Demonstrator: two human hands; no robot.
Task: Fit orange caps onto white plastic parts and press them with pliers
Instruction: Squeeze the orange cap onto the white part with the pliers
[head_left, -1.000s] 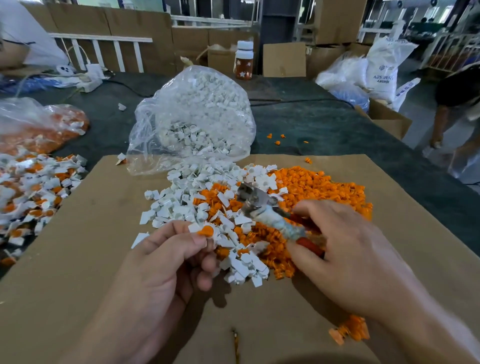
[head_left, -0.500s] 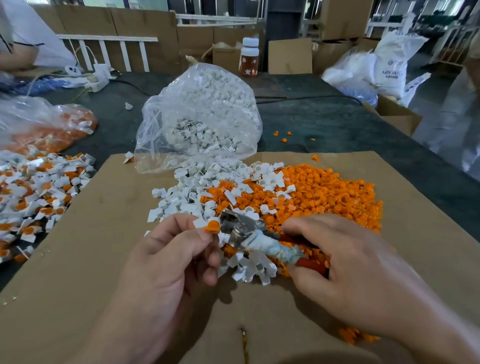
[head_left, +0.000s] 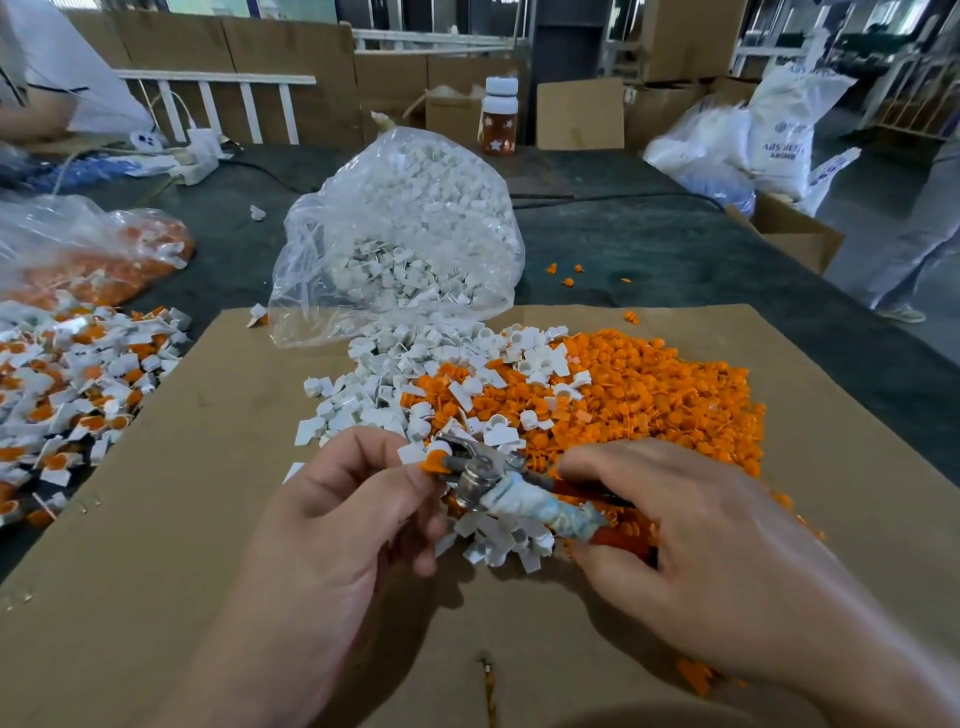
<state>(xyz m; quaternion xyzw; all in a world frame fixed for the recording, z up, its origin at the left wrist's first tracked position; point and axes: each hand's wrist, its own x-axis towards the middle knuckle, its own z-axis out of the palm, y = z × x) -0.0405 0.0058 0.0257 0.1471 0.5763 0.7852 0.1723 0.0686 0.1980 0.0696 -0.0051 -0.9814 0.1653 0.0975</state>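
My left hand (head_left: 343, 519) pinches a white plastic part with an orange cap (head_left: 432, 460) on it. My right hand (head_left: 691, 545) grips the red handles of the pliers (head_left: 519, 493), whose neck is wrapped in pale tape. The metal jaws sit around the capped part. Under both hands, a pile of loose white parts (head_left: 395, 384) lies on the cardboard sheet (head_left: 208, 493), and a pile of orange caps (head_left: 660, 395) lies to the right of it.
A clear bag of white parts (head_left: 410, 228) stands behind the piles. At the left lie a heap of capped parts (head_left: 67, 384) and a bag with orange pieces (head_left: 93, 254). A bottle (head_left: 500, 124), boxes and sacks stand at the back. A person (head_left: 914, 249) stands far right.
The pliers have swung left from above the piles to the capped part in my left hand, and the jaws have come onto it. My left hand has held its place.
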